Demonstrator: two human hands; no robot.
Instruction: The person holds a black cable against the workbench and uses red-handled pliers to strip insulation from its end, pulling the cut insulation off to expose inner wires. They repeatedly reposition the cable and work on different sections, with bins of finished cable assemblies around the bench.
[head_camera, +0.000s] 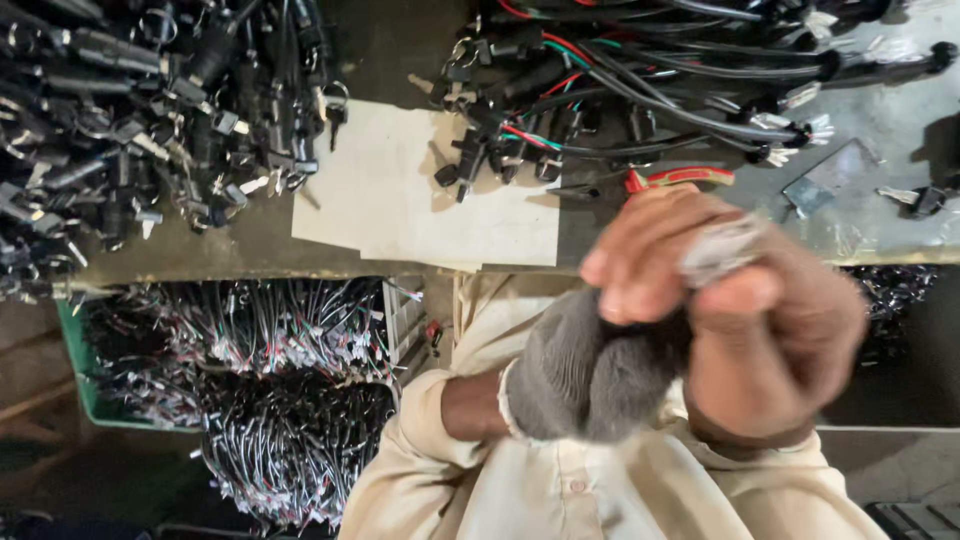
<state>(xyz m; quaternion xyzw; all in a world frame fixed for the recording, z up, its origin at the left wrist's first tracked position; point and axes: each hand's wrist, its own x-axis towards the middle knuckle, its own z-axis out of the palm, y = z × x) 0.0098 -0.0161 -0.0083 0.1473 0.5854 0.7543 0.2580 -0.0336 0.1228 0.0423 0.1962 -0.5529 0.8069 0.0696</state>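
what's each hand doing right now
left hand: in a grey glove, blurred, grip cannot be told.
right hand: bare, closed over the left hand, pulling at the glove.

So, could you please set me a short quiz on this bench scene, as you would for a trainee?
1. True or false: the left hand wears a grey glove.
2. The pale sheet on the bench lies: A) between two heaps of black wired parts; B) inside the green crate; C) on the person's lap.
3. Fill in: the bare right hand is closed over the ___ hand.
Key: 1 true; 2 A; 3 left.
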